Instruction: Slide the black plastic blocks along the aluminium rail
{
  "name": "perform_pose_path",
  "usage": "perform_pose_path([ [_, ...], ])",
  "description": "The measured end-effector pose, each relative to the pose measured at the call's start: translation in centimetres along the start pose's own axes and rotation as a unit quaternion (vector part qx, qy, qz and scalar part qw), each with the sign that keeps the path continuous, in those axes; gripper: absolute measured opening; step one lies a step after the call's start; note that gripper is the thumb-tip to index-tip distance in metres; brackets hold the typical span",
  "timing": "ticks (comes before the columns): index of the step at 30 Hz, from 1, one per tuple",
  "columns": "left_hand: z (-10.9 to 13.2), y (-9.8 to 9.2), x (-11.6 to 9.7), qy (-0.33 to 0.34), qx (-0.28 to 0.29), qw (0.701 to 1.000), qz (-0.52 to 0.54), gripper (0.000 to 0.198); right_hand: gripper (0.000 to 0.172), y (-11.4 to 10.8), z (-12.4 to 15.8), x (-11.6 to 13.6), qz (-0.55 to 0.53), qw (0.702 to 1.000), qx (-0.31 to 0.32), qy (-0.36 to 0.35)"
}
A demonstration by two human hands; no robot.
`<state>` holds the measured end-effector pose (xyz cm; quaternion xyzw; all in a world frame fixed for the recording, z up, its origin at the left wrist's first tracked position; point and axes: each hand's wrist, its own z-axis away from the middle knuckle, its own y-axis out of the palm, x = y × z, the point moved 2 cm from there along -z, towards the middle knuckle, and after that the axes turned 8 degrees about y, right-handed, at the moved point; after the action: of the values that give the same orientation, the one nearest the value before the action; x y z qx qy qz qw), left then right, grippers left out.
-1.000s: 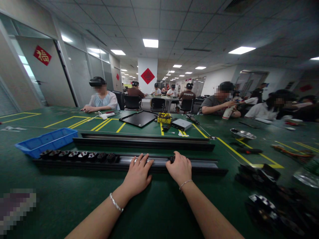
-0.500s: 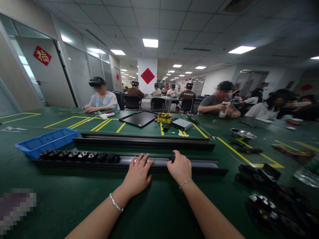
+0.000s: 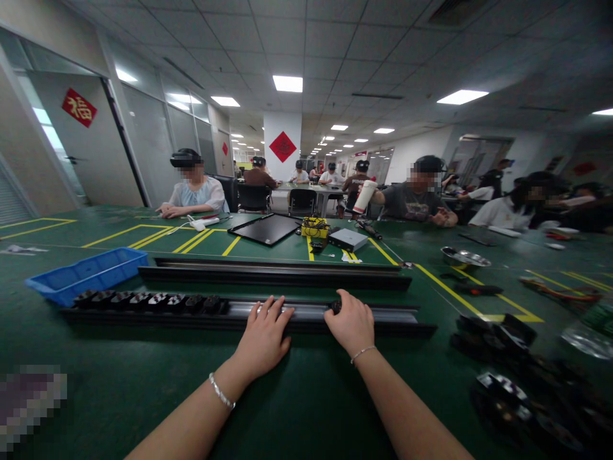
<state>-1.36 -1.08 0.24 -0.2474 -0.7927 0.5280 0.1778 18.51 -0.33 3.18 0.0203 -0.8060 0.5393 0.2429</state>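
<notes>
Blk part gripped by R hand, right of frame ctr; rail, axis L–R, touched by splayed L hand.

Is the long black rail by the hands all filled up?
The rail is only partly filled: dark parts line its left end; bare channel shows beside the right hand.

Shows only part of a small black piece behind the bare right hand; crops a clear plastic bottle.
</notes>
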Motion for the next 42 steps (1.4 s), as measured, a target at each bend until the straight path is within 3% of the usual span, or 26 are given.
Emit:
perform_pose_path([
  [42,0.06,-0.02,0.05,-0.001,-0.004,1.000,0.004,0.052,0.050,-0.51,-0.70,-0.93,-0.007,0.999,0.043,0.025],
])
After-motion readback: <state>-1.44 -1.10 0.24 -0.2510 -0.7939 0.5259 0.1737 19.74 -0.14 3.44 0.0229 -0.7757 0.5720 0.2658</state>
